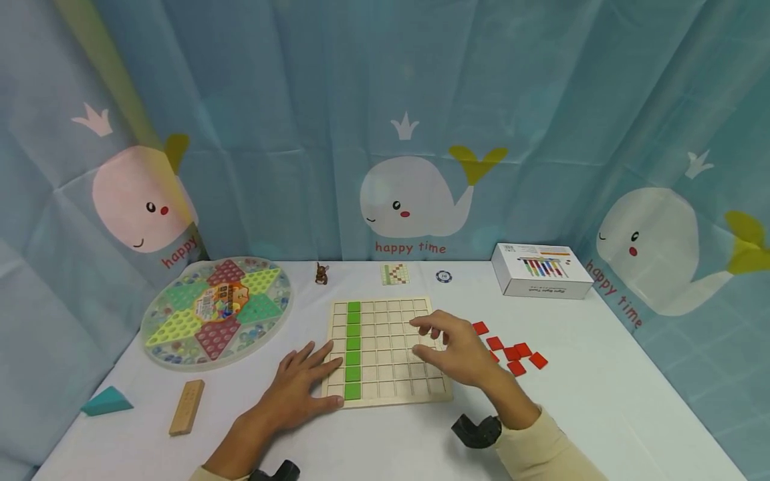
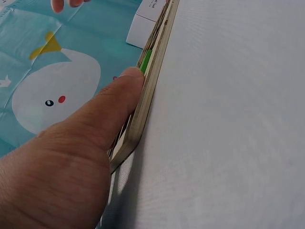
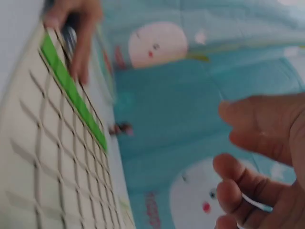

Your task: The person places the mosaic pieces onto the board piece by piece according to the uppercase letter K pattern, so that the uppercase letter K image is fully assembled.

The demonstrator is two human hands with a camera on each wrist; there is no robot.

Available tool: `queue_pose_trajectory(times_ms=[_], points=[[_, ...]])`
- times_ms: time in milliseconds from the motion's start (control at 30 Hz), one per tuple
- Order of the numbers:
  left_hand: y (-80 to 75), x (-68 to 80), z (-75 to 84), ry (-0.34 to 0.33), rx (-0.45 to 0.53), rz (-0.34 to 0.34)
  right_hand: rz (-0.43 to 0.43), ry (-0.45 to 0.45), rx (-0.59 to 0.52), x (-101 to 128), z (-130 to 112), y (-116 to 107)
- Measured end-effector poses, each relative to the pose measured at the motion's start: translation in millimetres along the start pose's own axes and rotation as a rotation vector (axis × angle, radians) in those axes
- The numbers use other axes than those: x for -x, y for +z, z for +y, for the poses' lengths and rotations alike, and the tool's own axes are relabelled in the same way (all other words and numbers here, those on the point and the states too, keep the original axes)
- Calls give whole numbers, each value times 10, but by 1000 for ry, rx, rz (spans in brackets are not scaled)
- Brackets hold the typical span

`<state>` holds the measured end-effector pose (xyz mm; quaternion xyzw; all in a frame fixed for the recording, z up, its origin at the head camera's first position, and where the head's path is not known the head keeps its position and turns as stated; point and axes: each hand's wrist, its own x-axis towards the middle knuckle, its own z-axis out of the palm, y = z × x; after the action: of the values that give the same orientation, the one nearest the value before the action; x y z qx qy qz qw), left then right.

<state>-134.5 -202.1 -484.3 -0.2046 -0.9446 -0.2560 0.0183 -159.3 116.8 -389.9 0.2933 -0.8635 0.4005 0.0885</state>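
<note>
A pale wooden grid board point(image 1: 385, 361) lies flat on the table, its second column from the left filled with green tiles point(image 1: 353, 344). My left hand point(image 1: 295, 391), fingers spread, rests along the board's left edge; the left wrist view shows that thumb point(image 2: 102, 109) lying on the edge close to a green tile point(image 2: 146, 61). Over the right part of the board hovers my right hand point(image 1: 454, 344), fingers loosely bent, thumb apart, nothing between them. Several red tiles point(image 1: 516, 368) lie scattered just right of the board, some partly hidden behind that hand.
Beyond the board are a small brown figurine point(image 1: 321, 274), a pattern card point(image 1: 395, 274) and a round chip point(image 1: 444, 276). A white box point(image 1: 541, 270) stands back right. To the left lie a round star-patterned game board point(image 1: 180, 294), a wooden block point(image 1: 187, 407) and a teal wedge point(image 1: 107, 401).
</note>
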Motion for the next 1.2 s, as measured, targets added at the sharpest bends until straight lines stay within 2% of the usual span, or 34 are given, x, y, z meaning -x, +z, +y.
queue_pose_trajectory(times_ms=[100,200,567,933,1067,1200], points=[[7,-5,-3,1,0,-1,25,-28,29,15,149,-177],[14,-10,-5,3,0,-5,42,-17,36,36,315,-323],[-10,-15,12,1,-6,3,62,221,104,89,840,-590],[-5,-11,22,-12,-2,-10,-111,500,144,142,1375,-656],[-11,-8,22,-12,-7,-11,-170,548,160,112,1456,-655],[-18,-6,27,-14,-7,-12,-208,546,212,65,1510,-641]])
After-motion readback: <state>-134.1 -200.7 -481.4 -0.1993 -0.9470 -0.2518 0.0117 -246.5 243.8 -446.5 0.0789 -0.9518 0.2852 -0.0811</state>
